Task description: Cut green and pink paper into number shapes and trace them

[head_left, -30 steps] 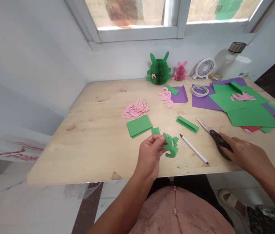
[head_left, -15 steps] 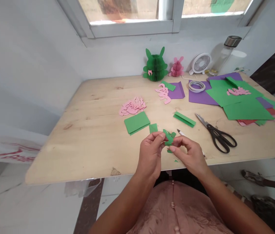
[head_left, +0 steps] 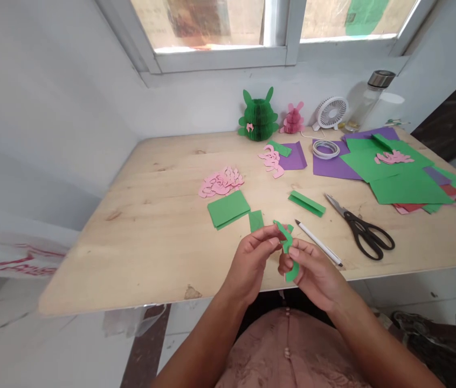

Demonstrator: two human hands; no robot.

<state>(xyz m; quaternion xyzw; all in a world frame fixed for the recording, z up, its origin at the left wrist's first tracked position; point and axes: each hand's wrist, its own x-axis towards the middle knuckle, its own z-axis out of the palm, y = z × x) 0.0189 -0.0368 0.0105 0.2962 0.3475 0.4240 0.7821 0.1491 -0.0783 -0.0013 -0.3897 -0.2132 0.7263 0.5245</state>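
A curved green paper cutout (head_left: pixel 287 243) is held between both hands above the table's front edge. My left hand (head_left: pixel 254 258) pinches its upper part between thumb and fingers. My right hand (head_left: pixel 312 267) is closed on its lower part, and the end hangs below those fingers. Just behind the left fingers lies a small green paper piece (head_left: pixel 256 220) with a faint outline on it. A white pen (head_left: pixel 319 242) rests to the right of the hands. Farther right are black-handled scissors (head_left: pixel 359 226), blades pointing away. Behind the hands is a folded green strip (head_left: pixel 306 203).
A folded green paper (head_left: pixel 228 209) and pink cutouts (head_left: pixel 222 182) lie left of centre. More pink cutouts (head_left: pixel 271 161) touch a purple sheet. Tape rolls (head_left: pixel 325 150), stacked green paper (head_left: pixel 409 183), a fan (head_left: pixel 332 113), a bottle (head_left: pixel 367 102) and paper rabbits (head_left: pixel 257 118) stand or lie toward the back.
The green cutout has turned to hang lengthwise, its lower end now showing below the right fingers. My right hand has shifted slightly down, uncovering more of the pen. The view has tilted slightly.
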